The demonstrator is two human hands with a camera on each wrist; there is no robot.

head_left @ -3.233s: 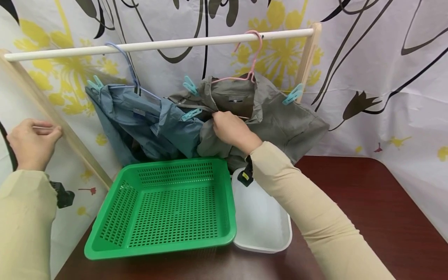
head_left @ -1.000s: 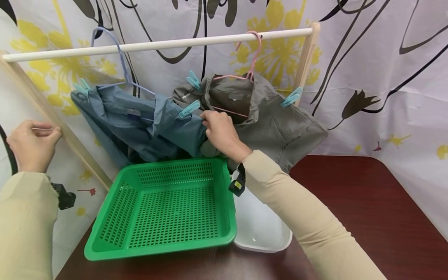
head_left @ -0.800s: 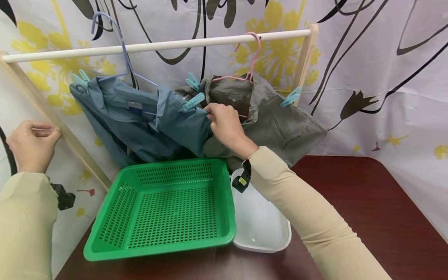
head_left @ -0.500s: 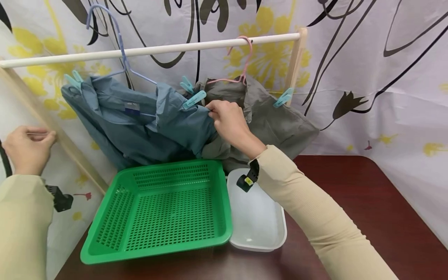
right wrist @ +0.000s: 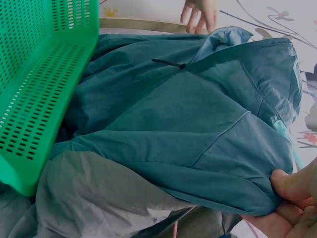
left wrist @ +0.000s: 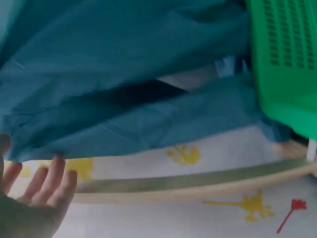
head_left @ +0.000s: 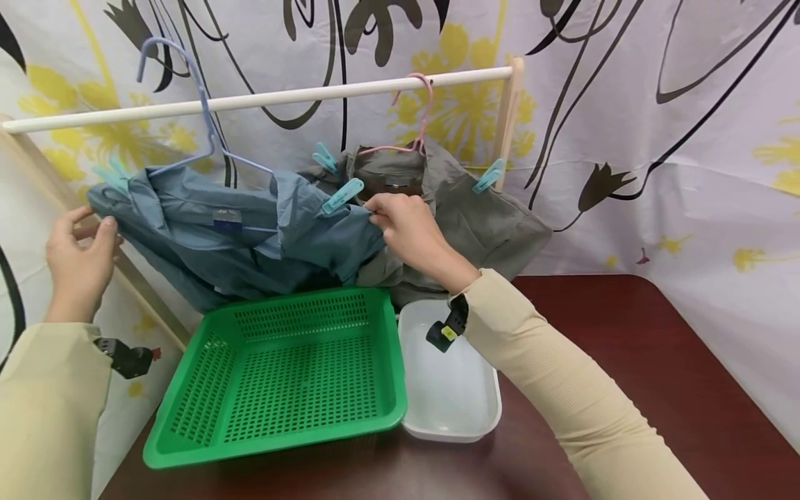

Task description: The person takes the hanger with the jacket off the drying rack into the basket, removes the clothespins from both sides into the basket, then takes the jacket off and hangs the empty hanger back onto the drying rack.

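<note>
The right hand [head_left: 409,226] pinched the blue jacket [head_left: 319,239] near one shoulder. The left hand [head_left: 81,262], fingers loosely spread, was beside the jacket's other end, perhaps touching it. Below the hands stood a green basket [head_left: 275,443].

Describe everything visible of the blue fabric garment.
The blue garment looks thin and creased, with a collar, an inner label and a dark cord. A slim blue hanger spans its neck, hook above the white rail; turquoise plastic pegs clip both shoulders. It sags behind the green perforated basket, overlapping a grey fabric garment. The right hand pinches one sleeve; whether the left hand touches the other is unclear.
</note>
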